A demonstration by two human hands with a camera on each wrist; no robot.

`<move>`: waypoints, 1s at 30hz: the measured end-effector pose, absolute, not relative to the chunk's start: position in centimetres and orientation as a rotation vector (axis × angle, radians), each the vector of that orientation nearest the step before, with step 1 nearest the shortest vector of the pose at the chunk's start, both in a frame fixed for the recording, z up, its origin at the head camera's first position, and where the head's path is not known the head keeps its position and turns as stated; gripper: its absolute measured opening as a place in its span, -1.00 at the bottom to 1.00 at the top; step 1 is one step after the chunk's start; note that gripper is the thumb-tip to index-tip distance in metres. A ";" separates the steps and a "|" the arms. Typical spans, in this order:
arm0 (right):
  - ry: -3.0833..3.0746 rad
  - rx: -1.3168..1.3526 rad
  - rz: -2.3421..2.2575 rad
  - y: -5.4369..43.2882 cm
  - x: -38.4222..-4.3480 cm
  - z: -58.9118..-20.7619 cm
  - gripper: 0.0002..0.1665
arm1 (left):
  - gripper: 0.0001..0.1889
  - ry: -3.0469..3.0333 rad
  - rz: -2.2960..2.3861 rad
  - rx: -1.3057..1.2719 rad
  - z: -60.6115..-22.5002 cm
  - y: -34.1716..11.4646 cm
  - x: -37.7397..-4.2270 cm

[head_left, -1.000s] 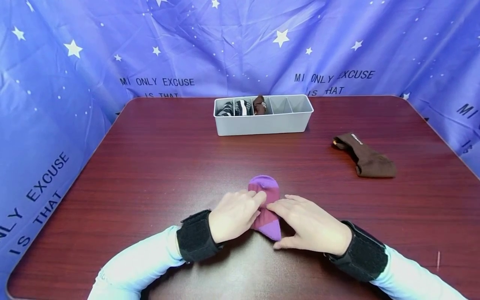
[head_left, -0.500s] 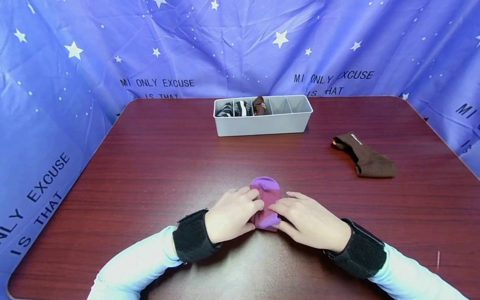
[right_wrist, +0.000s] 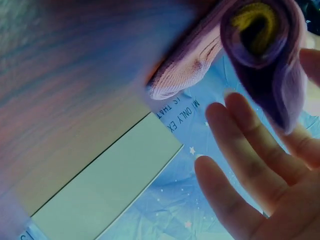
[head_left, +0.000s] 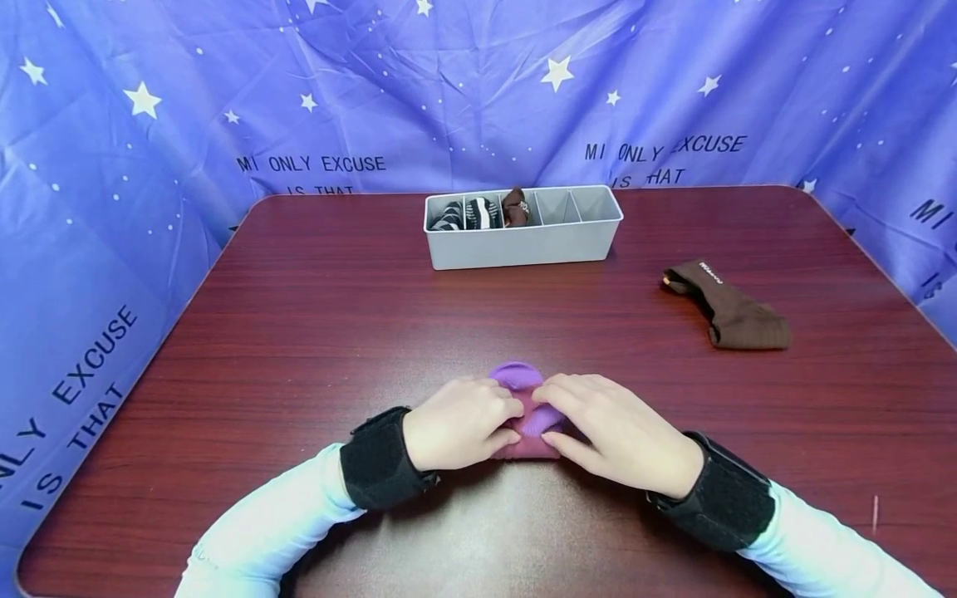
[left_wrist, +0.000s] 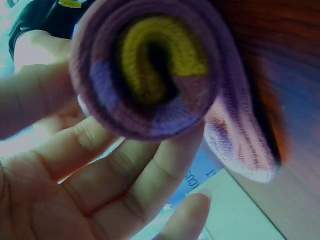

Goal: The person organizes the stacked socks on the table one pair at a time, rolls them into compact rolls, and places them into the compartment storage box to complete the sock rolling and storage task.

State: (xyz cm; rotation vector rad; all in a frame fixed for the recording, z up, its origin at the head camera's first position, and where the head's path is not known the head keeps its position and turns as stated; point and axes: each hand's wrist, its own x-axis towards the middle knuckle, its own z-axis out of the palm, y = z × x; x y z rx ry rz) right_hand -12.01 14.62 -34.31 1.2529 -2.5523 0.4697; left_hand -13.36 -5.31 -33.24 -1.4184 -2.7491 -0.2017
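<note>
A mauve sock (head_left: 534,449) with purple parts lies between both hands near the table's front, its near part rolled up. Its purple far end (head_left: 516,374) still lies flat. In the left wrist view the roll (left_wrist: 197,95) shows its coiled end, with a yellow inner layer. My left hand (head_left: 463,422) holds the roll's left side between thumb and curled fingers. From the right, my right hand (head_left: 619,425) pinches a purple flap (head_left: 540,421) on top of the roll. That flap (right_wrist: 292,95) hangs off the roll in the right wrist view.
A grey divided box (head_left: 523,249) stands at the table's back. Black-and-white striped socks (head_left: 482,213) fill its two left compartments, and a brown sock (head_left: 515,209) sits in the third. Another brown sock (head_left: 736,311) lies at the right. A blue star-printed curtain (head_left: 449,100) hangs behind.
The sock's pointed purple near end has been folded up onto the mauve part, leaving a straight near edge. My right hand has moved slightly forward and left over it.
</note>
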 end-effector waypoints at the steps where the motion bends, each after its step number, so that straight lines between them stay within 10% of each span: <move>1: -2.551 1.255 0.463 14.6 -12.0 -34.3 -0.61 | -0.87 -2.752 -0.230 -1.409 -33.3 -5.3 -13.5; 8: -2.518 1.284 0.463 14.6 -12.2 -34.3 -0.38 | -0.83 -2.722 -0.363 -1.301 -34.0 -5.3 -13.9; 30: -2.487 1.260 0.419 14.7 -12.4 -34.9 -0.55 | -0.73 -2.696 -0.232 -1.220 -33.3 -5.2 -13.3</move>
